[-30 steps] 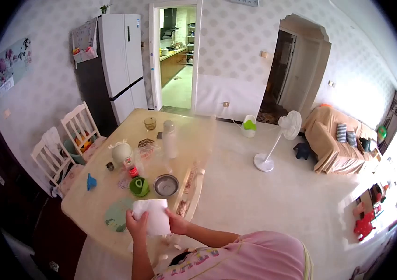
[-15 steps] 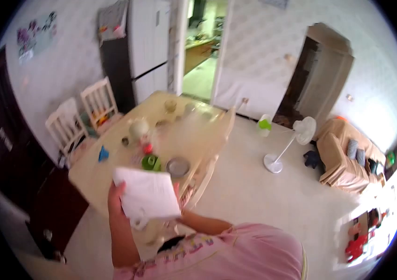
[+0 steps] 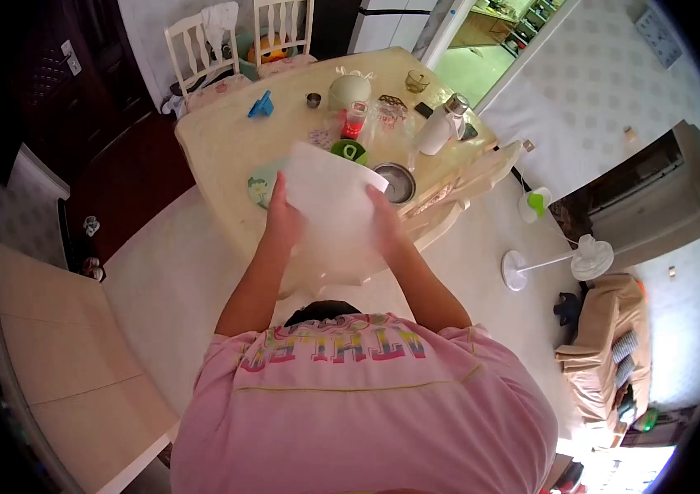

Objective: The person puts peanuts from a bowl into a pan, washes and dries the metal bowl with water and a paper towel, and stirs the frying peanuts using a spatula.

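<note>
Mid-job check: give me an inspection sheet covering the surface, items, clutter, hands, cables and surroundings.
Surface: cream table, partly hidden by the paper.
Job's things: white paper, held up, lower part blurred.
Clutter: thermos flask, steel bowl, green bowl, glass bowl.
Hands: left hand and right hand grip opposite sides of the paper.
Cables: nothing seen on the table; floor unclear.
Surroundings: standing fan and covered sofa, right.

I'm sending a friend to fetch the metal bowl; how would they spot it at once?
Find the big cream table in the upper middle of the view. Near its right-hand edge in the picture, just beyond the right hand holding a white sheet, sits a round metal bowl. Its silvery surface sets it apart from the green container beside it.
</note>
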Demonstrator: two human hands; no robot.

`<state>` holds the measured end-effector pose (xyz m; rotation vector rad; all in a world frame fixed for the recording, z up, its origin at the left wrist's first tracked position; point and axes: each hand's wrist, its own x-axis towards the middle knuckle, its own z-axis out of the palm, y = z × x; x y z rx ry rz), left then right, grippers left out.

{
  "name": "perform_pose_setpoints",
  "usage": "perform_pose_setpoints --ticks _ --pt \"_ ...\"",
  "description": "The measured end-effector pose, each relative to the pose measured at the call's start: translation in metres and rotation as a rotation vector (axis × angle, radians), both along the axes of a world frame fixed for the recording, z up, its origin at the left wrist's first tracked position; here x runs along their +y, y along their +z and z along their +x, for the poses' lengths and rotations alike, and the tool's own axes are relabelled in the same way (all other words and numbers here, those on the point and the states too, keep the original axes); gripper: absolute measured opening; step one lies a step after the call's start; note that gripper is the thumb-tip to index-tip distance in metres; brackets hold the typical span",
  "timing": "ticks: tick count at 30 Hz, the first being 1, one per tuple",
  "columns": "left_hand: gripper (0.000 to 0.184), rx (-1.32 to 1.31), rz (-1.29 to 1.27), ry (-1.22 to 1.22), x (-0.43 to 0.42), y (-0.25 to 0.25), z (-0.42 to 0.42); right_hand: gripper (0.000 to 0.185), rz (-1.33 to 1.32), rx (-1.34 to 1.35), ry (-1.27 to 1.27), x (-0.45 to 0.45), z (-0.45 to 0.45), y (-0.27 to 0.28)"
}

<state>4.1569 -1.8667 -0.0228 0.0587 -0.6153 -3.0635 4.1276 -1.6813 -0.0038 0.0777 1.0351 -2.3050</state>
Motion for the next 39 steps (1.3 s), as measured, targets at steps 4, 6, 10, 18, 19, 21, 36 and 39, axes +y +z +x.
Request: perform_pose_setpoints --ticks 4,6,10,18,19,21,36,39 --pt "0.050 -0.030 0.134 0.097 0.008 0.023 -0.004 0.056 -0.009 0.007 -0.082 -0.004 0.003 0.001" --pt "0.047 0.022 0.128 0.133 0.011 0.030 -0.003 0.057 -0.042 -0.030 -0.106 -0.007 0.012 0.009" --pt "0.027 0.188 0.273 0.123 -0.025 -0.041 -0.026 0.059 -0.116 -0.006 -0.050 -0.006 0.016 -0.006" --pt "0.029 -0.480 -0.174 0.604 -0.168 -0.053 0.073 0.054 0.214 0.193 -0.114 -0.026 -0.058 -0.072" --pt "0.033 -0.541 -0.198 0.565 -0.160 -0.044 0.080 0.060 0.337 0.200 -0.105 -0.039 -0.079 -0.096" --pt "0.039 -0.595 -0.253 0.503 -0.147 -0.043 0.095 0.065 0.559 0.336 -0.143 -0.080 -0.088 -0.082" --pt "0.060 -0.535 -0.330 0.021 -0.040 -0.008 0.044 0.084 0.674 1.095 0.357 -0.088 -0.060 -0.043" --pt "0.067 -0.382 -0.095 -0.179 -0.025 -0.014 0.019 0.062 0.672 1.474 0.577 -0.050 -0.043 -0.019"
